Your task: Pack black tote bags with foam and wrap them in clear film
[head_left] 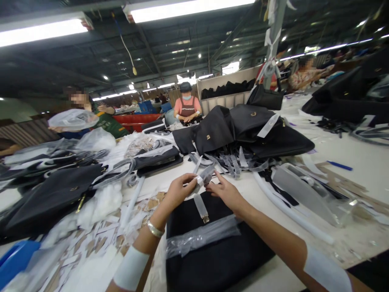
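A black bag (219, 259) lies flat in front of me, with a clear plastic strip (203, 236) across it. On its upper part is a tab (199, 206) covered in pale film, ending in a metal clasp (206, 219). Just beyond the bag's top edge, my left hand (182, 188) pinches a strap wrapped in translucent film (207, 173) between thumb and fingers. From the other side, my right hand (226, 194) has its fingers closed on the same strap, index finger pointing up along it. Part of the strap is hidden by my fingers.
Several black bags (214, 129) are heaped beyond my hands, and more (51, 198) lie at left. Paper scraps (97, 245), white stuffing (105, 205), a clear plastic piece (304, 194) and a blue pen (339, 165) surround the work. Co-workers (187, 106) sit across the table.
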`<state>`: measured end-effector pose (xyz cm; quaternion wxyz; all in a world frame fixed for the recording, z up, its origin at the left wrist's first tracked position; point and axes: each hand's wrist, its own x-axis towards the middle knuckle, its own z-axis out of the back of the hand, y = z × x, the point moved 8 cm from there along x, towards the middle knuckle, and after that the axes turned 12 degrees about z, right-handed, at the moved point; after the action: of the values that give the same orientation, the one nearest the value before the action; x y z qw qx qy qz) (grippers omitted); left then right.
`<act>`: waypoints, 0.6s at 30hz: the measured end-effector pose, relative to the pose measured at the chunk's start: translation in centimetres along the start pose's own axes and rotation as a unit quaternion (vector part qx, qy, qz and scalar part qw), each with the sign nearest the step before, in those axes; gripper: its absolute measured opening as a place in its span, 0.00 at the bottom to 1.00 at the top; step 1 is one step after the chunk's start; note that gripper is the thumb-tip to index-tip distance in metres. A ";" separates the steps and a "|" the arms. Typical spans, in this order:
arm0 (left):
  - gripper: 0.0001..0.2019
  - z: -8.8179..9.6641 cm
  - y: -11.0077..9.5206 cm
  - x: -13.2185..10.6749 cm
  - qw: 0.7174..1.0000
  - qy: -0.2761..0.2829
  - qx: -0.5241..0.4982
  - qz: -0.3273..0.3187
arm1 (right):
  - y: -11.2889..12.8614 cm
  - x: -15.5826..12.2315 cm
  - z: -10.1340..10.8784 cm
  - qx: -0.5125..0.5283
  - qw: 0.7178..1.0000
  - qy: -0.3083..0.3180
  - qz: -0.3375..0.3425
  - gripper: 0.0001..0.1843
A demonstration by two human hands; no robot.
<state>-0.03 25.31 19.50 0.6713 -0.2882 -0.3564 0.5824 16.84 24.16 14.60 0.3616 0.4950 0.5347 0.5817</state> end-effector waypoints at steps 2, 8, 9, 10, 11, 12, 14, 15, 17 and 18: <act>0.13 1.9 0.7 1.5 0.996 -0.074 0.039 -0.007 | 0.0 0.0 0.8 -0.116 0.992 0.013 0.054 0.35; 0.15 3.9 5.3 2.3 0.993 -0.097 0.066 0.022 | 0.1 -3.6 -0.1 -0.342 0.903 0.185 0.181 0.18; 0.15 3.8 6.1 1.9 0.993 -0.084 0.075 0.032 | -0.2 -4.3 -0.3 -0.360 0.887 0.218 0.188 0.19; 0.14 3.7 6.9 1.4 0.993 -0.071 0.084 0.043 | -0.6 -5.0 -0.5 -0.377 0.871 0.250 0.192 0.20; 0.14 3.6 7.8 0.8 0.992 -0.062 0.094 0.056 | -1.1 -5.5 -0.7 -0.393 0.855 0.278 0.195 0.20; 0.14 3.5 8.6 0.1 0.991 -0.054 0.103 0.069 | -1.5 -6.0 -0.8 -0.406 0.840 0.301 0.198 0.21; 0.14 3.3 10.1 -1.5 0.988 -0.044 0.116 0.088 | -2.5 -6.8 -0.9 -0.427 0.813 0.331 0.216 0.22; 0.14 3.1 10.7 -2.3 0.987 -0.044 0.122 0.094 | -2.9 -7.2 -0.9 -0.438 0.799 0.340 0.233 0.22; 0.18 2.7 12.0 -4.0 0.984 -0.060 0.128 0.109 | -3.5 -7.9 -0.9 -0.470 0.762 0.344 0.281 0.22; 0.21 2.5 12.7 -4.9 0.982 -0.073 0.126 0.123 | -3.8 -8.3 -0.9 -0.489 0.742 0.340 0.309 0.23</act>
<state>-9.73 22.39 10.10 0.5981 -0.1993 -0.2897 0.7201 17.57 16.70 9.35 0.1487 0.1582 0.0823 0.9727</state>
